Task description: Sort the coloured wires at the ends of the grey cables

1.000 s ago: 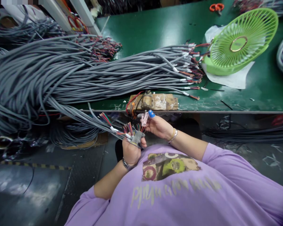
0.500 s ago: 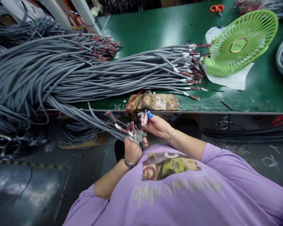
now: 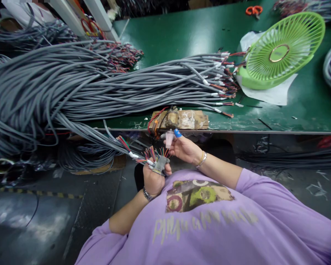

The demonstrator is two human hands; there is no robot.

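Just below the middle of the frame, the left hand (image 3: 153, 179) is closed in a fist around the ends of several grey sheathed cables (image 3: 118, 145), whose stripped red, green and orange wire tips (image 3: 157, 152) fan out above its taped forefinger. Those cables run up and left to the big bundle. The right hand (image 3: 183, 147), just right of it, is narrowed to a pinch, thumb and blue-capped fingertip holding a small pale pink plastic connector (image 3: 169, 138) close above the wire tips.

The lilac T-shirt (image 3: 209, 224) at the bottom of the frame carries a faded print and pale lettering too worn to read.

The green surface (image 3: 182, 33) fills the upper half. A thick bundle of grey cables (image 3: 71, 84) lies across it from the left, ends pointing right. A worn brown block (image 3: 182, 119) sits at its near edge, a lime green plastic fan (image 3: 281, 49) on white paper at upper right, orange-handled scissors (image 3: 253, 8) at the top edge. Below, the dark floor (image 3: 44, 217) holds more cable.
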